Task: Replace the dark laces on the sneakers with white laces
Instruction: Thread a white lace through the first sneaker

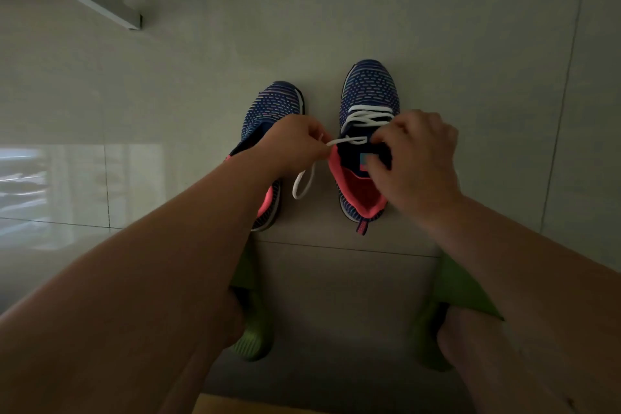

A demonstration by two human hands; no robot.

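Two blue knit sneakers with pink linings stand on the tiled floor, toes pointing away. The right sneaker (368,91) has a white lace (368,118) threaded across its upper eyelets. My left hand (295,141) pinches one end of that lace, pulled out to the left, with a loose loop (304,183) hanging below it. My right hand (415,158) grips the tongue and right side of the same sneaker. The left sneaker (275,104) shows no lace and is partly hidden behind my left forearm.
My feet in green slippers (252,343) (450,282) sit close below the sneakers. A pale metal frame or shelf edge (100,0) juts in at the top left. A bright window reflection lies on the floor tiles (67,185) at the left.
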